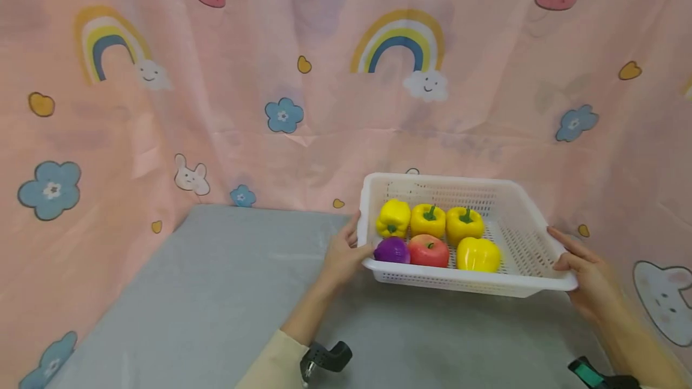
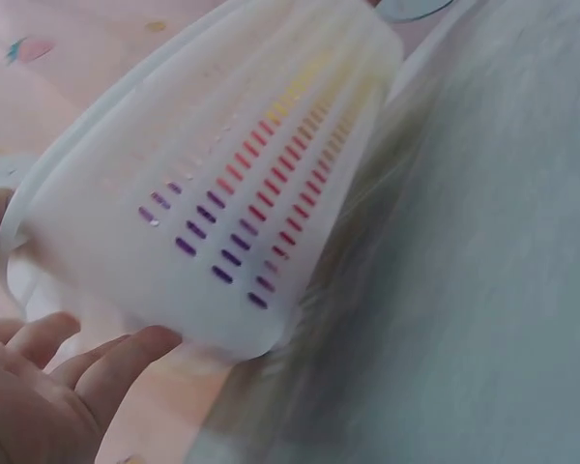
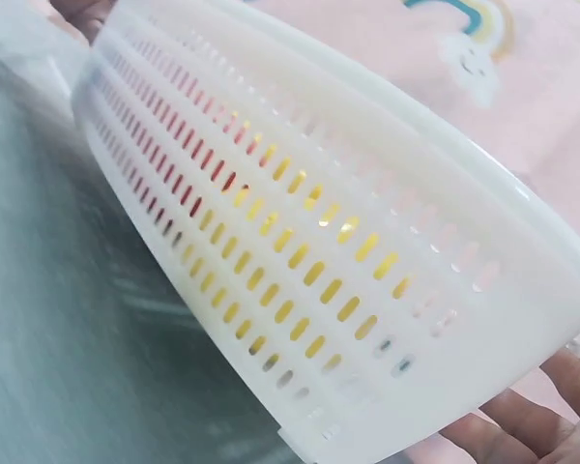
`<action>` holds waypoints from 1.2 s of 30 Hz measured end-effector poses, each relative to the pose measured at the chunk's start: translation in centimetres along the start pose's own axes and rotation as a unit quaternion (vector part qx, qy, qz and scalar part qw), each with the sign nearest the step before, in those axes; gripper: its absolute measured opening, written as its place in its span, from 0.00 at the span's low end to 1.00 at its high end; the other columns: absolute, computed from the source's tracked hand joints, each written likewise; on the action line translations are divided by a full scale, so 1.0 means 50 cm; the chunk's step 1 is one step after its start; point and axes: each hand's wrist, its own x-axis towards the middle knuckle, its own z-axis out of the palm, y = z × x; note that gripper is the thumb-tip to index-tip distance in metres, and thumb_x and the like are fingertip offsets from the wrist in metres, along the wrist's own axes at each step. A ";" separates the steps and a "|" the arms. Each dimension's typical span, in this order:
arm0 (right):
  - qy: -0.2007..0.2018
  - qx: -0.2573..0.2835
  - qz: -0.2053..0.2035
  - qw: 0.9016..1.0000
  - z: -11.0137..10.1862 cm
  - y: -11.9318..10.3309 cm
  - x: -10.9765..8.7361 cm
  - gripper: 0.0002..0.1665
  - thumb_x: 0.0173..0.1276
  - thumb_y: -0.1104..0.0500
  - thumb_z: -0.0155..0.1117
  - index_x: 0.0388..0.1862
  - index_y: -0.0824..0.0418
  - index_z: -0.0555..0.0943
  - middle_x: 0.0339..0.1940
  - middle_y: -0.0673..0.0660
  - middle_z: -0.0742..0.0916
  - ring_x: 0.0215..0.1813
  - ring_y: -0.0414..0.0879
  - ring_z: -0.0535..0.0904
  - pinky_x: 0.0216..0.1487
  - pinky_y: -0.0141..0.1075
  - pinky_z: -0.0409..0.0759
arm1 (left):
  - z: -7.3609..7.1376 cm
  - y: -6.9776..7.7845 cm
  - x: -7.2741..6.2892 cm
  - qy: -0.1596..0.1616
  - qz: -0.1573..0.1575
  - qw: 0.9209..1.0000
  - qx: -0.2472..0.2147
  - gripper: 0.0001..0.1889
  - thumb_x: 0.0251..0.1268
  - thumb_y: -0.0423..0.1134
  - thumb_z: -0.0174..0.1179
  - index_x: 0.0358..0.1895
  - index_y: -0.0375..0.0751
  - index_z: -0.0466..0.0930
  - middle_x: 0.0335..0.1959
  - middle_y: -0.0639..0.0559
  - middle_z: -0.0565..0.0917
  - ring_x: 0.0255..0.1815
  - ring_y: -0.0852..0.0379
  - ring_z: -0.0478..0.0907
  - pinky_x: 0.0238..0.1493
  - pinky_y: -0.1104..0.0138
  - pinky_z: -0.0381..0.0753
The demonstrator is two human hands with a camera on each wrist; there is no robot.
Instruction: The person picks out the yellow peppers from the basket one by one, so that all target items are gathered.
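Both hands hold a white perforated plastic basket (image 1: 519, 245) by its two short ends, and its base looks raised off the grey table. My left hand (image 1: 344, 254) grips the left rim, thumb over the edge; in the left wrist view its fingers (image 2: 126, 372) reach below the rim. At the other end my right hand (image 1: 589, 275) grips the right rim, with fingers (image 3: 522, 425) under it. Inside lie several yellow bell peppers (image 1: 479, 255), a red apple (image 1: 428, 251) and a round purple vegetable (image 1: 392, 250), its kind unclear. The basket's right part shows bare mesh.
A grey-covered table (image 1: 216, 293) extends below and to the left of the basket. Behind it hangs a pink printed curtain (image 1: 335, 155), close to the basket's far rim. Dark straps with devices (image 1: 327, 358) sit on both wrists.
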 end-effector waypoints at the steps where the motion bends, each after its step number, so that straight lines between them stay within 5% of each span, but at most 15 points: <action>1: 0.001 0.004 0.000 1.000 0.014 0.004 0.001 0.40 0.75 0.73 0.41 0.77 0.38 0.63 0.80 0.39 0.57 0.47 0.26 0.75 0.41 0.28 0.85 | -0.016 0.002 -0.001 -0.002 -0.002 1.000 0.002 0.46 0.55 0.31 0.61 0.81 0.48 0.55 0.73 0.38 0.72 0.68 0.37 0.76 0.64 0.48 0.81; 5: 0.015 0.002 0.008 1.000 0.075 0.019 0.007 0.41 0.75 0.73 0.44 0.78 0.39 0.62 0.78 0.45 0.60 0.51 0.27 0.73 0.43 0.26 0.83 | -0.078 0.010 -0.008 -0.001 0.001 1.000 0.018 0.46 0.54 0.30 0.60 0.80 0.46 0.55 0.73 0.36 0.72 0.67 0.37 0.76 0.63 0.49 0.81; 10: 0.026 -0.026 0.035 0.999 0.159 0.032 0.022 0.42 0.74 0.71 0.45 0.81 0.41 0.55 0.84 0.50 0.52 0.63 0.37 0.66 0.46 0.26 0.83 | -0.154 0.011 -0.021 0.021 0.005 0.999 0.037 0.45 0.54 0.29 0.59 0.80 0.47 0.56 0.72 0.37 0.73 0.64 0.36 0.78 0.57 0.49 0.86; 17: 0.032 -0.044 0.052 0.997 0.245 0.044 0.030 0.44 0.72 0.71 0.46 0.83 0.45 0.53 0.86 0.56 0.50 0.64 0.40 0.67 0.46 0.27 0.83 | -0.230 0.013 -0.029 0.031 -0.013 0.999 0.033 0.45 0.56 0.27 0.58 0.81 0.51 0.56 0.75 0.40 0.70 0.67 0.35 0.76 0.60 0.46 0.82; 25: 0.046 -0.061 0.052 0.996 0.271 0.073 0.018 0.43 0.71 0.71 0.46 0.83 0.50 0.53 0.86 0.61 0.51 0.60 0.32 0.72 0.46 0.27 0.83 | -0.264 0.001 -0.032 0.002 -0.012 0.999 0.036 0.45 0.57 0.26 0.56 0.81 0.49 0.55 0.75 0.41 0.69 0.70 0.35 0.74 0.61 0.49 0.84; 31: 0.042 -0.082 0.044 0.995 0.278 0.082 0.024 0.44 0.71 0.71 0.47 0.83 0.49 0.52 0.86 0.60 0.51 0.74 0.48 0.62 0.47 0.25 0.81 | -0.270 -0.015 -0.031 0.020 -0.031 0.998 0.054 0.45 0.56 0.28 0.58 0.81 0.51 0.56 0.74 0.43 0.71 0.69 0.38 0.75 0.59 0.54 0.85; 36: 0.047 -0.106 0.027 0.993 0.285 0.086 0.031 0.42 0.72 0.69 0.47 0.83 0.52 0.54 0.85 0.63 0.55 0.61 0.36 0.72 0.46 0.26 0.84 | -0.277 -0.027 -0.030 0.022 -0.036 0.998 0.053 0.45 0.56 0.29 0.58 0.81 0.53 0.55 0.75 0.44 0.71 0.69 0.40 0.76 0.52 0.65 0.84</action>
